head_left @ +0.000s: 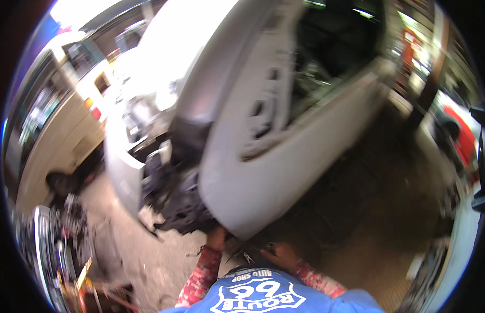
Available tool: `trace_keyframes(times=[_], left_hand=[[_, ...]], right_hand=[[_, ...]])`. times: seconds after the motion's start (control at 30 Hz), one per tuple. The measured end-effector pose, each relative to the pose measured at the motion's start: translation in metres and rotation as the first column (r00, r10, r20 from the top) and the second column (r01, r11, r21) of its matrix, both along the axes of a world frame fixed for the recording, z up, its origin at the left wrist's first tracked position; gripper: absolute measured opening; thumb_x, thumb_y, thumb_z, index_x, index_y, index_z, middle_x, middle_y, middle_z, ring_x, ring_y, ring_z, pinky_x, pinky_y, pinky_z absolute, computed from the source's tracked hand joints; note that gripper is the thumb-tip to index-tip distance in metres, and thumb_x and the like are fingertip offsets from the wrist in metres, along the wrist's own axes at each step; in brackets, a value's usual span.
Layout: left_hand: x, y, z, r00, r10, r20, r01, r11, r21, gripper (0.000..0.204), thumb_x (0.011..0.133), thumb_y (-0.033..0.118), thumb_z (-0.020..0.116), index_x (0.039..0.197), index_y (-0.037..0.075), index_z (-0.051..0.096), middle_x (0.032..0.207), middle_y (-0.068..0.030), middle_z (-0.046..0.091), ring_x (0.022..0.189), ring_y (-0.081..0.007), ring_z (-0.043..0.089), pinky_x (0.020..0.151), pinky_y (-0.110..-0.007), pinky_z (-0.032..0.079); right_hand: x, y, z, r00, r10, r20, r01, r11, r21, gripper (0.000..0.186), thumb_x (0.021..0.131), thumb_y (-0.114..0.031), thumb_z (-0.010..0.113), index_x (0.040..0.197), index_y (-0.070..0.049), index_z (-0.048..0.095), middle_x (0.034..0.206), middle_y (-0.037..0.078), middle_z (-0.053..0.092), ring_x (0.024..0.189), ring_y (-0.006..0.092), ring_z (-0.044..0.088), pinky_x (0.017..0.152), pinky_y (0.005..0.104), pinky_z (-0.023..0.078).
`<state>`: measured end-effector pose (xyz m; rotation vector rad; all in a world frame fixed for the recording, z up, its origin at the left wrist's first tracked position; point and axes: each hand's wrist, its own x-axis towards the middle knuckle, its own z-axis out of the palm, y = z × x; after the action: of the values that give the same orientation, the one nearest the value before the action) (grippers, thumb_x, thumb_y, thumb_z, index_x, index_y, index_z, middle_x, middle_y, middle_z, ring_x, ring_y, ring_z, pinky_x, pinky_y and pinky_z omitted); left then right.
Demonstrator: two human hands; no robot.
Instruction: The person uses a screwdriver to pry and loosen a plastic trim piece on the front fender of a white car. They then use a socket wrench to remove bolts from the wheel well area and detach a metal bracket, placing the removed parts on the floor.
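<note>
A: Where are the hands?

B: The left hand (216,237) reaches up under the lower corner of the open white car door (284,156), beside the exposed dark parts (172,195) where the car's front panel is off. Blur hides whether its fingers are spread or closed; I cannot tell.

A: And the other?

B: The right hand (279,254) sits low, curled around a small dark tool (249,255), apparently pinching it.

A: How far along?

B: I'd judge it mid-job: the panel is already off, and the parts are still exposed. A wheel (44,250) lies on the concrete floor (148,255).
</note>
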<state>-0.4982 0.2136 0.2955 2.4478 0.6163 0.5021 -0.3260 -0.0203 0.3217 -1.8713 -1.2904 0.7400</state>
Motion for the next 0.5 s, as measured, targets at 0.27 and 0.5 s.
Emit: trace_keyframes(times=[0.27,0.5], left_hand=[[-0.001,0.007,0.005,0.933,0.185,-0.308,-0.176,0.983,0.057,0.045,0.084,0.009,0.057,0.128,0.004,0.057,0.123,-0.0282,0.059,0.114,-0.0466,0.056,0.095,-0.052,0.046],[-0.002,0.023,-0.034,0.984,0.175,0.04,-0.175,0.985,0.0,0.054,0.077,0.006,0.064,0.13,0.003,0.055,0.122,-0.0237,0.061,0.112,-0.0448,0.057,0.095,-0.05,0.047]], right_hand=[[-0.01,-0.001,0.008,0.994,-0.107,-0.001,0.107,0.993,0.053,0.039,0.093,-0.042,0.062,0.083,-0.005,0.066,0.078,0.018,0.064,0.073,0.0356,0.063,0.065,0.044,0.049],[-0.015,-0.001,0.021,0.912,-0.41,0.0,0.396,0.881,0.258,0.039,0.091,-0.042,0.064,0.091,-0.003,0.067,0.083,0.02,0.066,0.077,0.0383,0.064,0.068,0.0457,0.05]])
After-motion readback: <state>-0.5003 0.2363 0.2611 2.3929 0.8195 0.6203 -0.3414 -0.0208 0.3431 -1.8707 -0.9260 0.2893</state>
